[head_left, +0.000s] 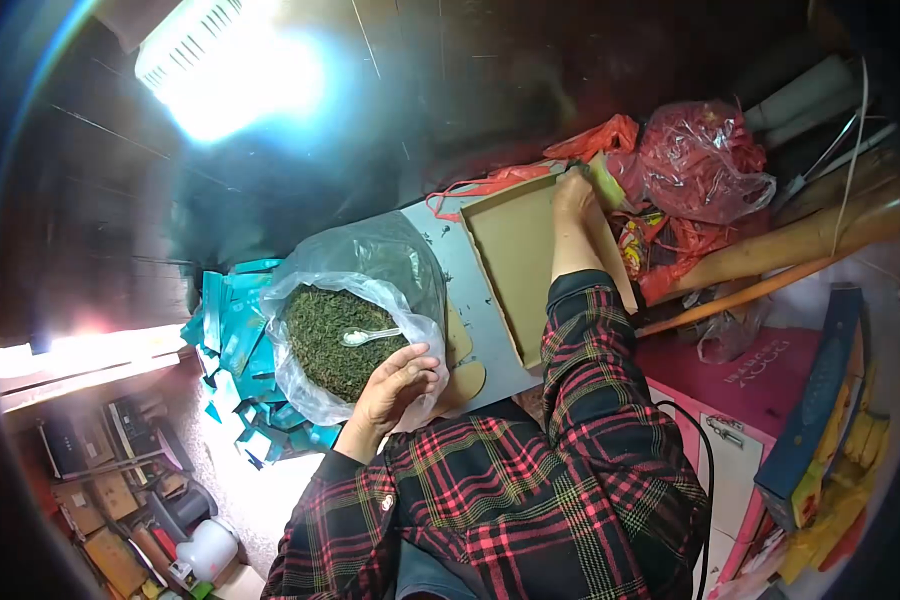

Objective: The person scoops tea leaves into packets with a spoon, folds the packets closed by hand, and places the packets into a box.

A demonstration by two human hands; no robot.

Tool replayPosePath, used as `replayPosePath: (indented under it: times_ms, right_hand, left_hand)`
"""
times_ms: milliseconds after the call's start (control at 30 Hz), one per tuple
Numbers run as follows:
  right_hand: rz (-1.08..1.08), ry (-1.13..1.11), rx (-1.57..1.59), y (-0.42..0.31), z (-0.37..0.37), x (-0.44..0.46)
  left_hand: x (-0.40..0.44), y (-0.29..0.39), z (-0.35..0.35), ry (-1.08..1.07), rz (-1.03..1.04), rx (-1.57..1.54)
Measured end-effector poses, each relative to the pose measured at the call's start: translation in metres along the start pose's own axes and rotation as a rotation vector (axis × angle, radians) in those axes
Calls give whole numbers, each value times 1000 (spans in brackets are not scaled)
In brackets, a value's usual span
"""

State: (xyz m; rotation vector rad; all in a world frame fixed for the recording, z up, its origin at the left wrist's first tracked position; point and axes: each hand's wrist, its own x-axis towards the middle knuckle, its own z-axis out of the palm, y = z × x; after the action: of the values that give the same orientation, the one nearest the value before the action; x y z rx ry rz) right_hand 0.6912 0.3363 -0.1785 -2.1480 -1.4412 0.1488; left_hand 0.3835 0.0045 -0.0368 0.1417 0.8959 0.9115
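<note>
A clear plastic bag [425, 330] stands with its mouth spread, full of dried green leaves that look like loose tea [320, 350]. On the leaves rests a clear plastic scoop [370, 335]. My left hand [395, 385] is at the bag's near right rim, fingers loosely curved and apart from the scoop, with nothing seen in them. My right hand [573, 200] reaches to the far right corner of a shallow cardboard tray [510, 260]. Its fingers are bent together around a small dark thing, too unclear to name.
Teal packets [235, 320] are heaped left of the bag. Red plastic bags [700, 160] crowd the tray's right side, near a wooden pole [810, 235]. A pink box [730, 370] stands at right. A bright lamp [235, 70] hangs at upper left.
</note>
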Motion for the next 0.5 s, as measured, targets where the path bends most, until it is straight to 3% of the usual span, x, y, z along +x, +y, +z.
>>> replayPosePath:
  times_ms: [300,500]
  right_hand:
    - [-46,-67,9,-11,-19,-14]
    - [-187,-87,16,-7,-25,-18]
  left_hand:
    - [-5,7,0,30,-3,-26]
    - [-5,4,-7,1,41,-56]
